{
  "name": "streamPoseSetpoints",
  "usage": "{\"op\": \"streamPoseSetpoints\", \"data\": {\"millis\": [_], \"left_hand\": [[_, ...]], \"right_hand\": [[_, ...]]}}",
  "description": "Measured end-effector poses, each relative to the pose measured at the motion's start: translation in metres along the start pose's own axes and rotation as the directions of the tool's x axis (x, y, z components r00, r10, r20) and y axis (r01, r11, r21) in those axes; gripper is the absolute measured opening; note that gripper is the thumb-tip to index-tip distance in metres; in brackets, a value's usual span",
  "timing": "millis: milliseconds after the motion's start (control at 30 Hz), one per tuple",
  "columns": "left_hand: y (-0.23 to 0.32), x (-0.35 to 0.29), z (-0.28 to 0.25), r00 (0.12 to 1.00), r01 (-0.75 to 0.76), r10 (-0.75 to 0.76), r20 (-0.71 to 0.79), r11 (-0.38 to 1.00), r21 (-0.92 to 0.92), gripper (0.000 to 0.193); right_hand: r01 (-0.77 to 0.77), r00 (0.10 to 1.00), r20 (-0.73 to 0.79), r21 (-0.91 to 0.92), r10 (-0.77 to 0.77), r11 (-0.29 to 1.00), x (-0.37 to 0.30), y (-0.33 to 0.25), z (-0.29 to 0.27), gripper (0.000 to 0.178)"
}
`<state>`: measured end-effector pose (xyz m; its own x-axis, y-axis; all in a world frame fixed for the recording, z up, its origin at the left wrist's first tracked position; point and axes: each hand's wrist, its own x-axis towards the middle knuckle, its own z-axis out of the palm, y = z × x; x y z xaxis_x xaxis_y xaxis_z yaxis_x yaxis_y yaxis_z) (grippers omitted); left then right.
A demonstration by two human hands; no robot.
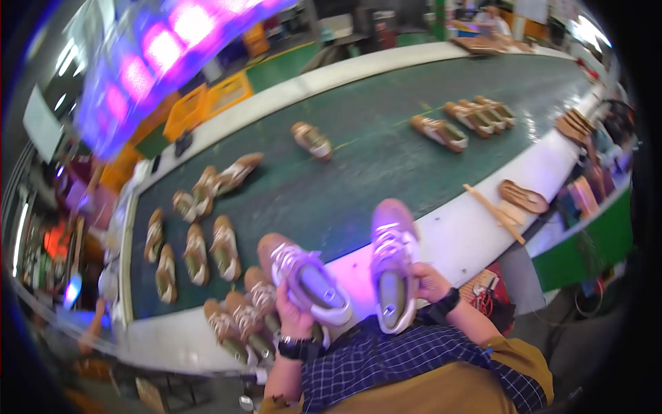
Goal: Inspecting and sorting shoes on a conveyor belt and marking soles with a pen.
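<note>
My left hand (294, 319) is closed on the side of a tan and white lace-up sneaker (293, 265), toe tilted away to the left. A matching sneaker (392, 252) stands nearly upright in my right hand (430, 283), its toe pointing away from me. Both shoes are held over the near white rim, their insoles facing up toward me, and a pinkish light tints them. Close by my left wrist, several similar sneakers (238, 321) sit side by side on the rim. My fingers under the shoes are partly hidden.
A long green conveyor belt (358, 186) carries more sneakers (196, 254), with another row (483, 116) farther right. On the rim at right lie a wooden stick (493, 212) and a brown sole (523, 196). Orange crates (227, 93) stand beyond. A person (493, 24) is at the far end.
</note>
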<state>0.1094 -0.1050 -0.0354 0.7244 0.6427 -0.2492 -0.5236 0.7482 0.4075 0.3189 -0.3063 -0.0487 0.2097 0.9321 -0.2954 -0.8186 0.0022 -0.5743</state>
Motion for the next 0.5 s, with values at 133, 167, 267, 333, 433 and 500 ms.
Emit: {"op": "streamPoseSetpoints", "data": {"millis": [133, 167, 267, 333, 433, 500], "left_hand": [[0.009, 0.005, -0.011, 0.995, -0.093, 0.094, -0.028, 0.995, 0.040, 0.051], [0.009, 0.006, -0.014, 0.994, -0.104, 0.103, -0.043, 0.994, -0.016, 0.050], [0.009, 0.004, -0.003, 0.989, -0.133, 0.127, -0.073, 0.988, -0.075, 0.049], [0.009, 0.006, -0.002, 0.985, -0.158, 0.149, -0.088, 0.982, -0.107, 0.049], [0.005, 0.005, -0.005, 0.971, -0.178, 0.160, -0.179, 0.980, -0.092, 0.055], [0.003, 0.005, -0.005, 0.971, -0.178, 0.164, -0.177, 0.982, -0.066, 0.055]], "right_hand": [[0.179, 0.983, -0.003, 0.233, -0.184, 0.956, 0.014, -0.002, 0.004, 0.058], [0.230, 0.973, -0.034, 0.208, -0.228, 0.951, 0.017, -0.006, 0.010, 0.056], [0.302, 0.953, -0.075, 0.210, -0.293, 0.930, 0.025, -0.015, 0.037, 0.052], [0.312, 0.949, -0.110, 0.197, -0.296, 0.929, 0.027, -0.016, 0.040, 0.051], [0.337, 0.936, -0.164, 0.171, -0.311, 0.926, 0.029, -0.012, 0.044, 0.045], [0.321, 0.929, -0.241, 0.155, -0.280, 0.934, 0.030, -0.009, 0.043, 0.047]]}}
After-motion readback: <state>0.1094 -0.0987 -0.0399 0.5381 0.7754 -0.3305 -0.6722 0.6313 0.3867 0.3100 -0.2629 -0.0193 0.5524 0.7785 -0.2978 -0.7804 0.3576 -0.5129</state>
